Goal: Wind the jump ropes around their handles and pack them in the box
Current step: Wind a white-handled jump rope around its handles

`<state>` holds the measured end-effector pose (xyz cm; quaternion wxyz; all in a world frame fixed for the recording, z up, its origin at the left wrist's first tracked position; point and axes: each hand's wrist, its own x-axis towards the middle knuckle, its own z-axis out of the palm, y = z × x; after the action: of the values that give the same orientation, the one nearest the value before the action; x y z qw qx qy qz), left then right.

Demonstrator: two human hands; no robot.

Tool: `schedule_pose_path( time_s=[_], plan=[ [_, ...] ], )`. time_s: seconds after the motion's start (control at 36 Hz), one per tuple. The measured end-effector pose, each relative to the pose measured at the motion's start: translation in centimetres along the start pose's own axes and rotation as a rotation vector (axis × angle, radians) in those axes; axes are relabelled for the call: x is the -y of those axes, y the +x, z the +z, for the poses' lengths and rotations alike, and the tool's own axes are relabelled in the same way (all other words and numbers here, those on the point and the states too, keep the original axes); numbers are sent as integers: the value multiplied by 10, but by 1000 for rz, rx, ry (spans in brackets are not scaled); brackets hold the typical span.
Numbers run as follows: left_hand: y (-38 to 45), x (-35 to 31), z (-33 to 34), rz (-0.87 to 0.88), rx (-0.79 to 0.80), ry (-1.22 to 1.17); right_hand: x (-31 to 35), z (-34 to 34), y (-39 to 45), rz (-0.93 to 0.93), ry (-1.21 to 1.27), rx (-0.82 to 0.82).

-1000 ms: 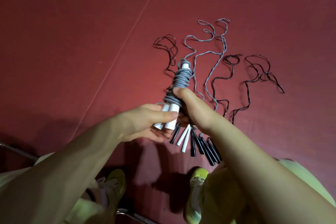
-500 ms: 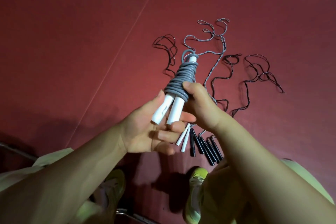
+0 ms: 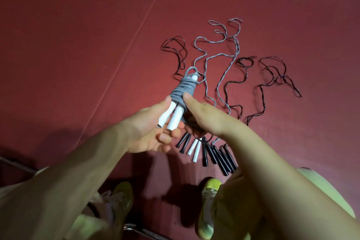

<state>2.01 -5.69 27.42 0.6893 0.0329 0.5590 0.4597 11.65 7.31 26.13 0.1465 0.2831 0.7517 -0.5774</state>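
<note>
Rope bundle, grey cord wound round two white handles, sits up in front of me, held by both hands. Left hand cradles the handle ends, thumb on the coil; right hand pinches the coil w/ thumb on top. I'd judge it light, handles stiff and smooth, cord springy, so coils may slip; best grip is across the windings. Unwound ropes lie on the red floor; no box in view.

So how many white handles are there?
4. Two stick out of the wound grey bundle held by the left hand and right hand; two lie together on the floor among black handles. More may be hidden.
</note>
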Motion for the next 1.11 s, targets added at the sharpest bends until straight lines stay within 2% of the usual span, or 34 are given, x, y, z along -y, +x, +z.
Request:
schedule_pose_path(
  time_s=[0.08,0.25,0.36,0.53,0.67,0.81,1.11],
  plan=[
    [4,4,-2,-3,-54,83,-1,2,0,29,-66,-31],
    [6,4,-1,27,-117,48,0,2,-1,88,-20,-52],
    [7,4,-1,22,-152,93,-3,3,4,126,-118,-87],
    [11,4,-6,77,-247,223,0,4,3,94,-166,-164],
    [18,8,-14,140,-414,473,1,6,1,103,-88,-103],
    [21,7,-20,189,-444,454,-2,9,5,114,-5,-59],
    [16,5,-18,309,-452,488,2,8,4,24,133,-117]
  ],
)
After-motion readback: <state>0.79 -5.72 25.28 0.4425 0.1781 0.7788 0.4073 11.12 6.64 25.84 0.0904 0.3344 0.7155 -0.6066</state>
